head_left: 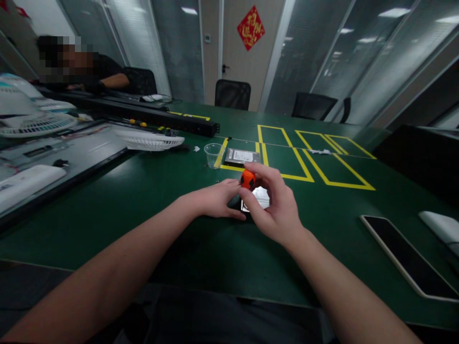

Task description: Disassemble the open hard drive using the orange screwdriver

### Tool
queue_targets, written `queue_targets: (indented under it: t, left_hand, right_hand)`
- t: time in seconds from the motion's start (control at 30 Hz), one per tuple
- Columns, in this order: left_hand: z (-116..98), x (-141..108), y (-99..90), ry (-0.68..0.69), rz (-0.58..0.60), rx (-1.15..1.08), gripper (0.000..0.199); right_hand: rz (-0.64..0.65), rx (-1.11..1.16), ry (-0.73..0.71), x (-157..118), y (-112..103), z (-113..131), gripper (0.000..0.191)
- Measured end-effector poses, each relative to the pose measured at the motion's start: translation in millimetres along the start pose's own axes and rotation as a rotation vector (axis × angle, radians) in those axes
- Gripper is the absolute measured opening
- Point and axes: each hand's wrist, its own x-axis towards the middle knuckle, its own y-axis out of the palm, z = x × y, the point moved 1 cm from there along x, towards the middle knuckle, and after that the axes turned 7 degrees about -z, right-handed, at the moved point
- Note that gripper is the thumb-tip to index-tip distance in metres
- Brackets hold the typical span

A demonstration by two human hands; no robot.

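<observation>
My right hand (278, 205) is closed around the orange and black handle of a screwdriver (247, 179), which stands above a hard drive (261, 197). The shaft and tip are hidden from view. From the left, my left hand (220, 198) grips the side of that hard drive, thumb near its front edge and fingers toward the back. Only part of the drive's shiny top shows between my hands. Just beyond them lies a second hard drive (242, 156) with a white label, beside a clear plastic cup (214, 156).
Yellow tape outlines (303, 165) mark the green table (322, 248). A phone (409, 255) lies at right. White fan parts (150, 140), a flat grey panel (82, 153) and a long black bar (186, 122) occupy the left. Another person (111, 79) sits at the far left.
</observation>
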Motion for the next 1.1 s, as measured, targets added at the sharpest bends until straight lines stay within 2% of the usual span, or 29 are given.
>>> queue_targets:
  t: [0.27,0.47,0.57,0.7,0.83,1.1]
  left_hand:
    - [5.1,-1.9,0.5,-0.008,0.009,0.018,0.09]
    - [6.1,-1.5,1.0,-0.009,0.008,0.037,0.092]
    - [4.8,-0.6,1.1,0.007,0.005,0.032,0.092]
    - [1.4,0.6,0.6,0.008,0.013,0.057,0.082]
    - [-0.7,1.1,0.1,-0.001,0.02,0.079,0.071]
    - [3.0,0.1,0.9,-0.015,0.011,0.084,0.097]
  right_hand:
    - [-0.111,-0.023,-0.02,-7.5,2.8,-8.9,0.052]
    - [-0.094,-0.045,-0.035,-6.8,2.3,-11.2,0.058]
    - [-0.082,-0.027,-0.036,-4.0,0.6,-8.6,0.054]
    - [-0.084,0.012,-0.019,-1.4,-1.9,-6.0,0.044]
    - [-0.082,0.006,0.001,-0.4,-3.5,-5.9,0.044]
    - [-0.132,-0.003,-0.027,-1.0,-2.8,-5.8,0.036]
